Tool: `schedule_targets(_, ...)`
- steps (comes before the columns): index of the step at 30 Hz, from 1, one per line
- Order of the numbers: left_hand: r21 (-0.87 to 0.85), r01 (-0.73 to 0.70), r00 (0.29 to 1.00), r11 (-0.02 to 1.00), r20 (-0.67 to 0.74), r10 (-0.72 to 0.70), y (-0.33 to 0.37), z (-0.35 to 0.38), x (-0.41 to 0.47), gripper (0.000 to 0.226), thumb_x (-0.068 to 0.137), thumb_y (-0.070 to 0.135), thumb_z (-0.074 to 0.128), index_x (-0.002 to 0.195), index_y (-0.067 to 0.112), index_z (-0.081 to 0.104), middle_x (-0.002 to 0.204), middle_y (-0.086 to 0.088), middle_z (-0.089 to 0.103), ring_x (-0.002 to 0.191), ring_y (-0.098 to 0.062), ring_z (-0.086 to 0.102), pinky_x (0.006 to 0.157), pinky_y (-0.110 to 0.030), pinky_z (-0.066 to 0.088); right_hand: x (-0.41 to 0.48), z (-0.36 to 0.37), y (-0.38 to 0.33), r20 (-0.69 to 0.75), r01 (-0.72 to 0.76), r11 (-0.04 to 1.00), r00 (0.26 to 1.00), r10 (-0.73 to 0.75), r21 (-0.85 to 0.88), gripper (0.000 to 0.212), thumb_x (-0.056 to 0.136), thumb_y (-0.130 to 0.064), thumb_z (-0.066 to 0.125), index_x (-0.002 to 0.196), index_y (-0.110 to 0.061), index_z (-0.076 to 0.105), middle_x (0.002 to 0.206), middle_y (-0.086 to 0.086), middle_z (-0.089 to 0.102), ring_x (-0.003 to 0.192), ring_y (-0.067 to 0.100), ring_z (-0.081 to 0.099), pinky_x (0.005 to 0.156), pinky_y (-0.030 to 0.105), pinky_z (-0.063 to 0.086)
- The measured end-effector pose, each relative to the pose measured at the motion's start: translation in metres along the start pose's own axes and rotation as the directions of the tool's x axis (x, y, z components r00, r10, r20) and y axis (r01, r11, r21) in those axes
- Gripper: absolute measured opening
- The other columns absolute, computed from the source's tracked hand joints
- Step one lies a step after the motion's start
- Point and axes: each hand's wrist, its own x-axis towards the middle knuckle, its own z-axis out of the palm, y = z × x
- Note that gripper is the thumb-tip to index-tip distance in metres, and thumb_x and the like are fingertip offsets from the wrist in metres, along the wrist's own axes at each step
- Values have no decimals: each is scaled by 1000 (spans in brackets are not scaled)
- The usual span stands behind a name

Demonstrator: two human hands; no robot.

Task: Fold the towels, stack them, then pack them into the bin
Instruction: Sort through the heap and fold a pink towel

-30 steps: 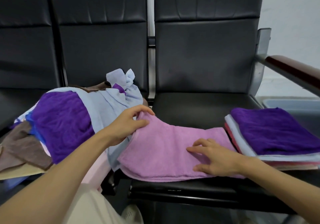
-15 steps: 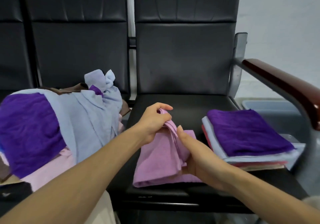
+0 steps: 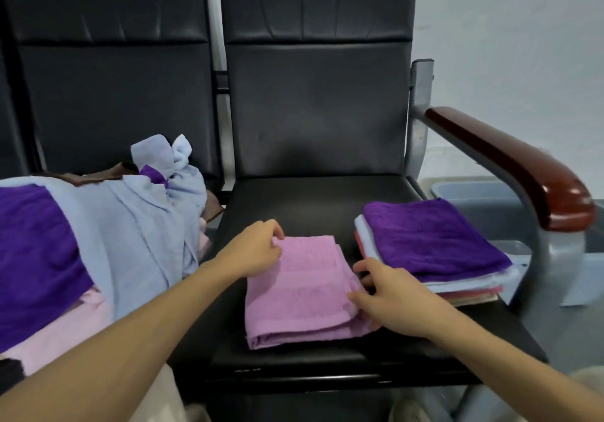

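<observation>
A pink-lilac towel [image 3: 300,291] lies folded into a rectangle on the black chair seat [image 3: 310,199]. My left hand [image 3: 255,248] rests at its far left corner, fingertips curled onto the edge. My right hand [image 3: 389,287] lies at the towel's right edge, thumb and fingers touching the folded layers. To the right sits a stack of folded towels [image 3: 431,245] with a dark purple one on top. A heap of unfolded towels [image 3: 108,235], light blue, purple, pink and brown, covers the seat to the left. A grey bin [image 3: 474,196] stands beyond the armrest.
A dark red wooden armrest [image 3: 513,160] on a metal frame rises at the right, between the stack and the bin. Black chair backs stand behind. The seat's front edge is just below the folded towel.
The pink-lilac towel went from half-spread, to held up between both hands, to lying flat and folded smaller on the seat. Both hands now sit at its edges. The camera view shifted right.
</observation>
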Motion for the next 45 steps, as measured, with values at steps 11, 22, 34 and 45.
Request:
schedule_targets(11, 121, 261, 875, 958, 389, -287, -30, -9, -22, 32, 94, 46, 49, 92, 15, 57, 85, 2, 63, 55, -11, 61, 50, -21, 44, 38, 22, -24, -38, 1, 851, 999, -25, -526, 41, 100, -38, 41, 114, -2, 56, 121, 15, 57, 108, 31, 58, 79, 34, 45)
schedule_targets(22, -337, 313, 922, 888, 332, -199, -27, -3, -39, 22, 91, 25, 59, 104, 15, 44, 100, 0, 58, 85, -12, 62, 58, -21, 55, 56, 33, -25, 175, -64, 895, 972, 156, -440, 47, 95, -49, 46, 106, -6, 61, 115, 11, 64, 105, 27, 59, 82, 30, 44)
schedule_targets(34, -458, 209, 972, 864, 191, -134, -28, -13, -44, 28, 92, 21, 57, 113, 18, 40, 110, -2, 55, 94, -12, 60, 60, -21, 51, 52, 25, -29, -150, 117, 959, 985, -79, 260, 40, 91, -17, 59, 122, -13, 34, 116, 2, 54, 103, 21, 57, 82, 27, 40)
schedule_targets(45, -671, -182, 971, 719, -238, 23, 79, -9, -1, 28, 90, 16, 61, 112, 19, 43, 107, 1, 60, 97, -12, 63, 81, -34, 56, 32, -81, 23, -596, 265, 954, 792, -132, 141, 37, 93, -16, 56, 124, -24, 39, 94, -4, 60, 81, 20, 56, 68, 32, 38)
